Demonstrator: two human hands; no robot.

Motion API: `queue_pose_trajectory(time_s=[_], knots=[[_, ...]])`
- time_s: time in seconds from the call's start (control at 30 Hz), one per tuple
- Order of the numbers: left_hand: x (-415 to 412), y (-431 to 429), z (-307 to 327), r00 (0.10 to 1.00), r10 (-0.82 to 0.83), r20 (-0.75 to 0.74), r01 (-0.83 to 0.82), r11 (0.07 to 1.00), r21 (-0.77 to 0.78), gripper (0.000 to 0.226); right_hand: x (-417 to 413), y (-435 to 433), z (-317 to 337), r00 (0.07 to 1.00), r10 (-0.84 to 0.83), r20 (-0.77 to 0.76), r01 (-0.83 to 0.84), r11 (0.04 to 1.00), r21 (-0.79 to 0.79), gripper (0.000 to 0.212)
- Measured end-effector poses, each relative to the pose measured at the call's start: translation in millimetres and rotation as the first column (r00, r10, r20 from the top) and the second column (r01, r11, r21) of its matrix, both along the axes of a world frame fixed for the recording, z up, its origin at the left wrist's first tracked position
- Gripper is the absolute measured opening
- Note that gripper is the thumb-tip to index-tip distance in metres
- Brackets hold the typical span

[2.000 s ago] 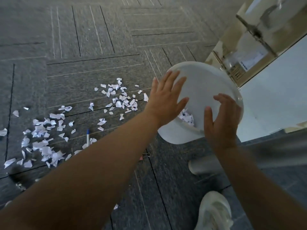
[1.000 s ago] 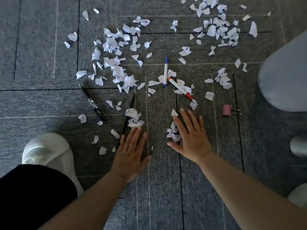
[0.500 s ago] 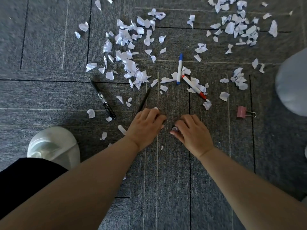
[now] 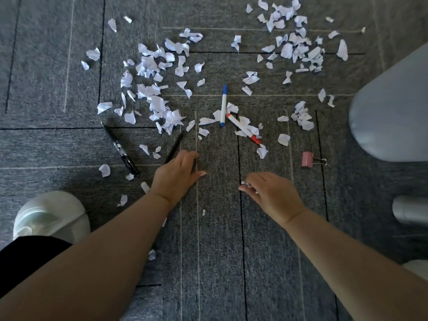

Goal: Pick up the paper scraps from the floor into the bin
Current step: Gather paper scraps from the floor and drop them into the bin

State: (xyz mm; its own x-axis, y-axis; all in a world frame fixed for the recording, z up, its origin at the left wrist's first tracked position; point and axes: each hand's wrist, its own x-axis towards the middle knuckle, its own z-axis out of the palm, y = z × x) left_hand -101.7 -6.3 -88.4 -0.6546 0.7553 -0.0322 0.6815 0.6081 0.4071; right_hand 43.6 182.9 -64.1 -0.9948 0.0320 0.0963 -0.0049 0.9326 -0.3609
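Several white paper scraps [image 4: 159,89] lie scattered on the grey carpet, with a second cluster [image 4: 298,47] at the upper right. My left hand [image 4: 176,176] rests curled on the carpet with its fingers closed; whether it holds scraps is hidden. My right hand [image 4: 266,191] is closed on a small bunch of paper scraps [image 4: 246,184], which peek out at the fingertips. The white bin [image 4: 391,112] shows at the right edge, its opening out of view.
A black pen [image 4: 120,148], a black stick [image 4: 173,148], a blue marker [image 4: 223,105], a red marker [image 4: 243,129] and a pink binder clip [image 4: 309,159] lie among the scraps. My white shoe [image 4: 49,214] is at the lower left. A grey tube [image 4: 410,208] lies at the right.
Both hands went from the bin down to the floor, spread flat, then curled shut over scraps. Since half a second ago they have drawn apart, the right one moving right with scraps.
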Motion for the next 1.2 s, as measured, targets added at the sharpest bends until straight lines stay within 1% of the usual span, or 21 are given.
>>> queue_pose_trajectory(time_s=[0.07, 0.13, 0.2, 0.27, 0.33, 0.37, 0.43, 0.5, 0.6, 0.67, 0.7, 0.77, 0.87, 0.97, 1.03, 1.1, 1.13, 1.17, 1.2], knots=[[7, 0, 1, 0.997, 0.072, -0.007, -0.072, 0.997, -0.032, 0.045, 3, 8, 4, 1.000, -0.017, -0.019, 0.017, 1.000, -0.004, 0.023], [11, 0, 2, 0.990, 0.138, 0.001, -0.137, 0.989, -0.061, 0.042, 8, 12, 3, 0.999, -0.041, -0.027, 0.041, 0.999, -0.010, 0.022], [13, -1, 3, 0.985, 0.173, -0.001, -0.172, 0.981, -0.085, 0.038, 12, 10, 0, 0.998, -0.064, -0.021, 0.063, 0.998, -0.025, 0.027], [12, -3, 2, 0.988, 0.147, -0.042, -0.150, 0.984, -0.095, 0.033, 16, 4, -4, 0.997, -0.079, -0.016, 0.078, 0.996, -0.042, 0.030], [9, -6, 0, 0.993, 0.081, -0.084, -0.087, 0.994, -0.071, 0.032, 21, -2, -7, 0.996, -0.087, -0.010, 0.087, 0.995, -0.048, 0.031], [7, -7, -2, 0.993, 0.049, -0.110, -0.055, 0.997, -0.053, 0.035, 23, -4, -8, 0.996, -0.089, -0.007, 0.088, 0.995, -0.053, 0.031], [0, -10, -3, 0.989, 0.007, -0.149, -0.013, 0.999, -0.039, 0.051, 25, -7, -7, 0.996, -0.087, -0.006, 0.086, 0.994, -0.066, 0.030], [-6, -10, 0, 0.991, -0.009, -0.136, 0.005, 1.000, -0.027, 0.064, 25, -8, -4, 0.995, -0.094, -0.015, 0.093, 0.993, -0.075, 0.030], [-5, 3, 11, 0.999, -0.014, -0.030, 0.016, 0.998, 0.061, 0.065, 20, 1, 10, 0.990, -0.142, -0.025, 0.139, 0.986, -0.091, 0.030], [-1, 31, 30, 0.998, -0.005, 0.062, -0.004, 0.991, 0.135, 0.055, 13, 16, 26, 0.978, -0.205, -0.047, 0.199, 0.974, -0.105, 0.030], [0, 49, 43, 0.997, -0.005, 0.077, -0.009, 0.983, 0.181, 0.048, 9, 26, 38, 0.968, -0.243, -0.060, 0.234, 0.964, -0.126, 0.031], [3, 94, 76, 0.999, -0.026, 0.040, 0.012, 0.951, 0.309, 0.040, 2, 50, 66, 0.948, -0.300, -0.105, 0.283, 0.947, -0.153, 0.033], [3, 162, 136, 0.996, -0.073, -0.044, 0.085, 0.873, 0.480, 0.037, 3, 91, 127, 0.918, -0.324, -0.229, 0.308, 0.946, -0.104, 0.041], [9, 227, 198, 0.991, -0.099, -0.096, 0.136, 0.798, 0.586, 0.037, 19, 134, 200, 0.848, -0.387, -0.362, 0.387, 0.919, -0.076, 0.045], [20, 269, 239, 0.988, -0.126, -0.091, 0.155, 0.738, 0.657, 0.036, 32, 166, 243, 0.762, -0.464, -0.452, 0.481, 0.873, -0.086, 0.047], [36, 309, 278, 0.985, -0.154, -0.077, 0.161, 0.667, 0.727, 0.035, 41, 196, 270, 0.660, -0.571, -0.488, 0.590, 0.797, -0.133, 0.041], [43, 325, 292, 0.979, -0.191, -0.073, 0.182, 0.649, 0.739, 0.034, 45, 210, 275, 0.612, -0.634, -0.473, 0.648, 0.744, -0.160, 0.038], [49, 340, 302, 0.964, -0.258, -0.070, 0.229, 0.663, 0.713, 0.033, 49, 224, 276, 0.574, -0.701, -0.423, 0.706, 0.685, -0.177, 0.033], [54, 352, 305, 0.933, -0.357, -0.039, 0.301, 0.719, 0.626, 0.032, 53, 236, 273, 0.552, -0.765, -0.332, 0.757, 0.627, -0.184, 0.030]])
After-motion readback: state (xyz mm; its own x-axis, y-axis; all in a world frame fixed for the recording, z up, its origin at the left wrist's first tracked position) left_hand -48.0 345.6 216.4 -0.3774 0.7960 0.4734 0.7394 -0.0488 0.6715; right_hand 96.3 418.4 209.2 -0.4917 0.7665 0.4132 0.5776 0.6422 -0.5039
